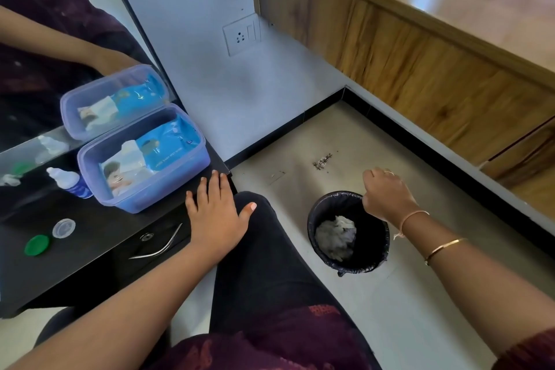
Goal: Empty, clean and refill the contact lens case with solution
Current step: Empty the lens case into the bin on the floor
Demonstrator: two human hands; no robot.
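The black worktop (pixel 90 252) fills the left of the view, with a mirror standing along its far edge. To its right, on the floor, stands a black bin (pixel 348 234) lined with a dark bag, crumpled white tissue (pixel 336 234) lying inside. On the worktop's near right corner sits a translucent purple box (pixel 144 159) holding a blue pack of wipes (pixel 162 147). Just left of the box stands a small solution bottle (pixel 70 182) with a white top and blue label. The left hand (pixel 216 213) lies flat, palm down, on the worktop's right edge just in front of the box, fingers (pixel 207 189) spread and released, gripping nothing. The right hand (pixel 387 195) hangs over the bin's far rim, its fingers curled inward and turned away; whether anything is pinched in them cannot be told. Well to the left of the left hand, apart from its fingers, two round lens case pieces rest on the worktop: a clear cap (pixel 63 228) and, just beside it, a green cap (pixel 36 245). The body of the lens case itself cannot be made out
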